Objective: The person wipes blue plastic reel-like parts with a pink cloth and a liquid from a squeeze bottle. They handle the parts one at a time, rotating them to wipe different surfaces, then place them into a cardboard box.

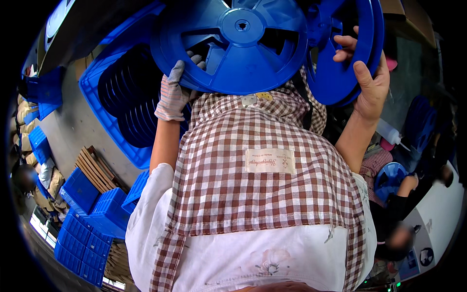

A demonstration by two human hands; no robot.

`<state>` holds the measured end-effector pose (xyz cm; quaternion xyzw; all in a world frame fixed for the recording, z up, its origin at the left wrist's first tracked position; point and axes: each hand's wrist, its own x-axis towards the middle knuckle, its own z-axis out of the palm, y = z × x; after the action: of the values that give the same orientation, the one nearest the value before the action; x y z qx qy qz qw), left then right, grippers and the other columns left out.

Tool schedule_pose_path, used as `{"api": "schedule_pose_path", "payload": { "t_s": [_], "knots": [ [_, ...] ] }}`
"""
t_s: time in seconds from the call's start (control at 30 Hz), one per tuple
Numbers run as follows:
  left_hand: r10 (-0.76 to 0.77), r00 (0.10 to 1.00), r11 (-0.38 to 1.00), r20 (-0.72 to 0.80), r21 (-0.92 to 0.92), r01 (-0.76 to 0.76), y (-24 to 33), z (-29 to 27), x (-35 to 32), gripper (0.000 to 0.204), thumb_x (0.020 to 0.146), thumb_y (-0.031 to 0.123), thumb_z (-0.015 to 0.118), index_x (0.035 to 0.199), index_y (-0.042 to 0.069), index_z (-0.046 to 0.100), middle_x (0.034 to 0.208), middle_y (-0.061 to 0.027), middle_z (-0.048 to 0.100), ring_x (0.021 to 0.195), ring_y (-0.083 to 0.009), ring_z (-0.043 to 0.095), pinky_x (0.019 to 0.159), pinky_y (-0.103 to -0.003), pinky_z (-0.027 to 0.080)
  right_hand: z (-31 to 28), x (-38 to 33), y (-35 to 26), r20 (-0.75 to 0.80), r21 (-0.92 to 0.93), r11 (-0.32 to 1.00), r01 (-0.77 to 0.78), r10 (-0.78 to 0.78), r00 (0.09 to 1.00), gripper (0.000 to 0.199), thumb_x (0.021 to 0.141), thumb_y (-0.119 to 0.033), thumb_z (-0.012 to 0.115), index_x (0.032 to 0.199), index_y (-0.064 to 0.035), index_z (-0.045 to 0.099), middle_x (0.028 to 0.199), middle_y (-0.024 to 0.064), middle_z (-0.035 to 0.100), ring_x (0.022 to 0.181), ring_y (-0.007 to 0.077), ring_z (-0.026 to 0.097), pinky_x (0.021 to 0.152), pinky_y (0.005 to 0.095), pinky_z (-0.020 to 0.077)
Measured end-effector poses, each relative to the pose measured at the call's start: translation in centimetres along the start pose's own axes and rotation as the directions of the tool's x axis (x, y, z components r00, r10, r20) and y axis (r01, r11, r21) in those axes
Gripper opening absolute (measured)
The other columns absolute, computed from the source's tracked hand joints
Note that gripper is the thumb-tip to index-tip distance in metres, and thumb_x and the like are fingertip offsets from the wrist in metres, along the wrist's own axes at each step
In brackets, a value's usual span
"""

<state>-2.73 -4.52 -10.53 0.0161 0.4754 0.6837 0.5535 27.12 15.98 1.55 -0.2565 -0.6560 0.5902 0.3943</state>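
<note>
My left hand [173,94], in a striped glove with grey fingertips, grips the lower left rim of a large blue plastic reel [242,61]. This reel faces me, with a round hub and window-like cutouts; part of it runs past the upper edge. To its right a second blue reel [327,86] is tilted nearly edge-on, and another rim seems to lie behind it. My bare right hand [370,82] is wrapped round its outer rim, thumb on the near side, fingertips through an opening. The two reels overlap or touch at their neighbouring edges.
A blue crate [92,82] at the left holds rows of dark discs. Below it stand stacked blue crates [82,246] and brown boards [99,168]. At the right, a co-worker's hand [409,182] is at a blue reel [390,176], near a white bottle [388,131] and a white table [445,219].
</note>
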Motion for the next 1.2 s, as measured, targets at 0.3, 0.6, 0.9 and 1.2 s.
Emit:
{"api": "schedule_pose_path", "payload": {
  "t_s": [0.3,0.6,0.9,1.2],
  "knots": [
    [0.025,0.998,0.998,0.058,0.055,-0.028,0.3,1.7,-0.6,0.065,0.081,0.033,0.075,0.127,-0.002,0.045,0.112,-0.0189,0.06,0.105,-0.0308,0.062,0.091,-0.047,0.054,1.1,0.8,0.1,-0.023,0.039,0.997,-0.066,0.067,0.997,0.055,0.087,-0.022,0.068,0.13,0.0061,0.047,0.113,0.0217,0.063,0.09,0.0196,0.066,0.086,0.031,0.0509],
    [-0.01,0.982,1.0,0.189,0.005,0.009,1.1,4.6,-1.7,0.045,0.087,0.023,0.068,0.122,0.0,0.053,0.108,-0.0129,0.065,0.1,-0.0249,0.063,0.088,-0.04,0.053,12.2,2.1,4.0,0.33,-0.329,0.944,0.009,0.106,0.938,0.062,0.076,-0.03,0.075,0.122,0.0032,0.051,0.094,0.0209,0.067,0.085,0.034,0.068,0.078,0.0358,0.0533],
    [-0.115,0.966,0.989,0.232,-0.06,0.132,1.3,5.1,-2.9,0.056,0.092,0.042,0.059,0.132,0.005,0.048,0.124,-0.013,0.057,0.111,-0.0241,0.058,0.096,-0.04,0.048,15.7,0.8,5.6,0.446,-0.543,0.815,0.201,0.078,0.892,0.067,0.071,-0.023,0.078,0.127,0.0023,0.049,0.102,0.0149,0.052,0.09,0.0291,0.057,0.076,0.0359,0.0508],
    [-0.037,0.954,0.999,0.298,-0.018,0.044,0.9,6.4,-2.8,0.051,0.086,0.031,0.07,0.128,0.009,0.05,0.117,-0.0093,0.059,0.104,-0.0223,0.061,0.088,-0.039,0.053,14.7,0.1,4.4,0.49,-0.526,0.817,0.236,0.064,0.87,0.062,0.075,-0.016,0.072,0.128,0.0044,0.047,0.099,0.0159,0.052,0.091,0.0303,0.056,0.073,0.0384,0.0501]
  ]
}}
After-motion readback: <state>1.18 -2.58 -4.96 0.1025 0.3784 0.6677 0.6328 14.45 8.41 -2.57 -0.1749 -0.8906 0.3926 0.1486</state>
